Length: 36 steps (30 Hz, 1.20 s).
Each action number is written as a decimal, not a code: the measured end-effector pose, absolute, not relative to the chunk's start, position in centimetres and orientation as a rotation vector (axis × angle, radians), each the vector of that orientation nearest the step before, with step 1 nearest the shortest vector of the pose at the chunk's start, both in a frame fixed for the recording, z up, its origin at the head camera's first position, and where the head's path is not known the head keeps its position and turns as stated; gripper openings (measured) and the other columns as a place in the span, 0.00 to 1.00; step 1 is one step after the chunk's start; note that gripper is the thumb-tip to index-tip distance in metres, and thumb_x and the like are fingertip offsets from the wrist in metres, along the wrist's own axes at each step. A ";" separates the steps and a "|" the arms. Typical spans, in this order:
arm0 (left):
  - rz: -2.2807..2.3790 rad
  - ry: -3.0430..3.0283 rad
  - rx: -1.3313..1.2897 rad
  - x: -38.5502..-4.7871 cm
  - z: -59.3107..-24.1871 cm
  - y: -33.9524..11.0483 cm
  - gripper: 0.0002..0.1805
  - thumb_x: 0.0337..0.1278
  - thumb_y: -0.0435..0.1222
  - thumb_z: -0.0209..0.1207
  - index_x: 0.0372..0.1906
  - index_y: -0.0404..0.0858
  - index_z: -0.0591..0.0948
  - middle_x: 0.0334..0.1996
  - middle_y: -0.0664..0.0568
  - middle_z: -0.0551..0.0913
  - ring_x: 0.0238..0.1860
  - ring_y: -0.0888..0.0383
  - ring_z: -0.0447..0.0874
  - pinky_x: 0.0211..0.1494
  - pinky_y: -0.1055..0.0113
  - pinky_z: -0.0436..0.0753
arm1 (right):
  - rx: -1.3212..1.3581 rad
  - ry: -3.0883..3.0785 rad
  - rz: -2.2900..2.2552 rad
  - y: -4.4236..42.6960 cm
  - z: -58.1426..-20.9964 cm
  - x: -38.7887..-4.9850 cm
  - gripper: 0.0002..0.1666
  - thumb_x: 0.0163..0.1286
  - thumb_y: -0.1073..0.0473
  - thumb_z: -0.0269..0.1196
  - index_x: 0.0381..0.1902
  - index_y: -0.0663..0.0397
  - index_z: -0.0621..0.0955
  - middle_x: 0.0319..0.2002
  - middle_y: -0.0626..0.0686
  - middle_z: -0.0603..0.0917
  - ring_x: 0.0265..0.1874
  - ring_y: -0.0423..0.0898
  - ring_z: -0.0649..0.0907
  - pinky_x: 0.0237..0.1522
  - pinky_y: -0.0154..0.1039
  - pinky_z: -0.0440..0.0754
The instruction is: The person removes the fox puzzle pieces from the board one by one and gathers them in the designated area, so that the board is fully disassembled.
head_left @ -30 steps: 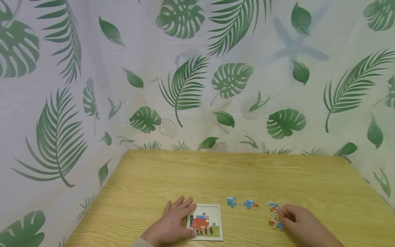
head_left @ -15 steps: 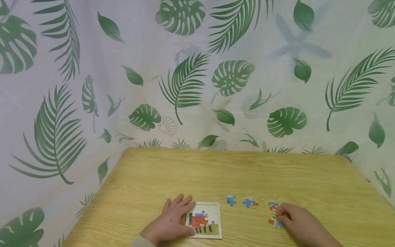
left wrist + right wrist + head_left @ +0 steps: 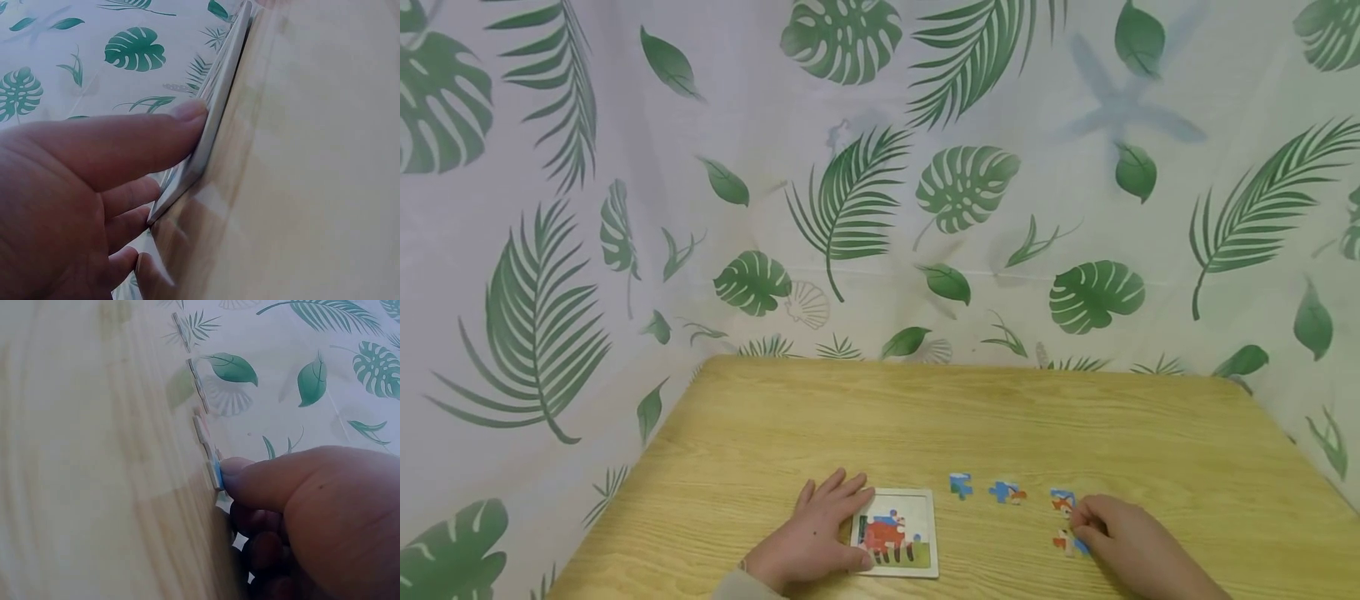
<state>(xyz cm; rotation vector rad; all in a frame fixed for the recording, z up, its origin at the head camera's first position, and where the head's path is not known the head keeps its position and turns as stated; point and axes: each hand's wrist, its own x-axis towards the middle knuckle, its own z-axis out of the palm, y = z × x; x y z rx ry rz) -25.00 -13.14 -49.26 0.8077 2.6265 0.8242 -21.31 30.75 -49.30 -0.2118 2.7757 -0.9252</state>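
My left hand rests on the left side of a small white-rimmed puzzle tray, fingers spread. In the left wrist view, the thumb lies over the tray's edge. A partly assembled picture of a red animal with dark legs lies inside. At the right, my right hand has curled fingers and pinches a blue, red and white jigsaw piece at its edge. The right wrist view shows the thumb on this piece's blue part. The fingertips partly hide it. Just above sits another jigsaw piece.
Two more jigsaw pieces lie between the hands: a blue and green piece and a blue and orange piece. Beneath everything is a wood-grain table. A leaf-patterned curtain hangs behind and at the sides.
My right hand has shifted slightly left, its fingertips closer over the two right-hand pieces. The left hand stays on the tray. The head view has tilted a little.
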 end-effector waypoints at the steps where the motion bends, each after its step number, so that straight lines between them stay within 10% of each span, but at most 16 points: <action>1: 0.824 2.626 0.808 -25.0 -49.3 -13.1 0.48 0.52 0.56 0.70 0.77 0.42 0.67 0.79 0.49 0.58 0.80 0.42 0.43 0.74 0.33 0.37 | -0.204 2.779 -0.923 30.7 -49.3 -21.3 0.03 0.75 0.59 0.60 0.39 0.49 0.80 0.28 0.45 0.77 0.27 0.41 0.73 0.32 0.38 0.72; 36: 0.819 2.647 0.781 -25.0 -49.2 -13.2 0.48 0.51 0.54 0.71 0.77 0.45 0.67 0.79 0.53 0.58 0.80 0.44 0.43 0.75 0.35 0.37 | 0.053 2.766 -1.126 30.3 -49.2 -21.5 0.14 0.76 0.50 0.59 0.49 0.52 0.83 0.25 0.50 0.75 0.23 0.46 0.73 0.28 0.40 0.71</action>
